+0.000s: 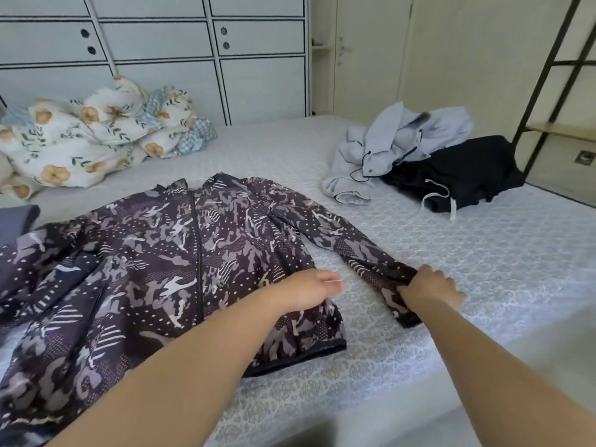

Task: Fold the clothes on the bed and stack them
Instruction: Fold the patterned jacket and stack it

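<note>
A dark purple patterned zip jacket (154,253) lies spread flat, front up, on the bed (483,269). Its right sleeve stretches out toward the right. My right hand (429,290) grips the cuff end of that sleeve. My left hand (306,290) rests on the jacket's right side seam near the hem, fingers curled against the fabric; whether it pinches the cloth is unclear. At the far right of the bed lie a crumpled light blue hooded garment (400,146) and a black garment with a white drawstring (458,175).
A floral quilt (96,140) is bunched at the back left against white cabinets (161,43). A dark blue cloth edge (16,221) shows at the left. A black metal shelf frame (548,75) stands right of the bed.
</note>
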